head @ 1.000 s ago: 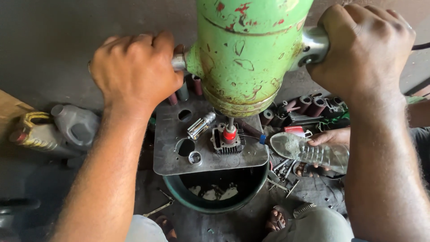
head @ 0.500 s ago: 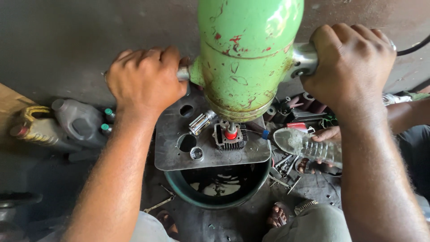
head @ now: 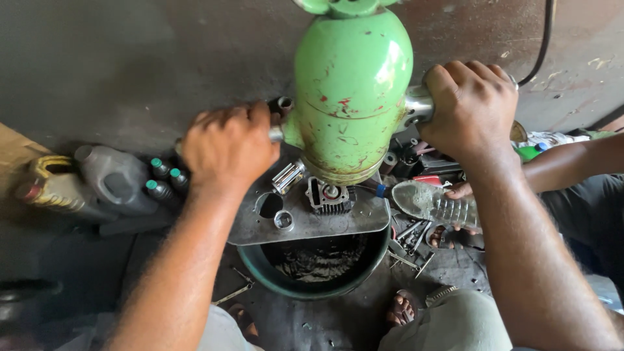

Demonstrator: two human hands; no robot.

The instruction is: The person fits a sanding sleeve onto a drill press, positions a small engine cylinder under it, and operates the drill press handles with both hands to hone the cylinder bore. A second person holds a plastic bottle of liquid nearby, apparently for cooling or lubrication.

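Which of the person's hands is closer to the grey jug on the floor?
Left. The left hand closes its grip on the handle left of the green machine, just right of the grey jug. The right hand holds the opposite handle, beyond the machine.

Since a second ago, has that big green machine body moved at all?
Yes. The green machine body has risen: against the metal plate below, the finned engine part is less covered. Both hands, left hand and right hand, grip its side handles.

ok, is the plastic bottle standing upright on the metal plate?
No: the plastic bottle lies on its side, off the right edge of the metal plate, with another person's hand on it.
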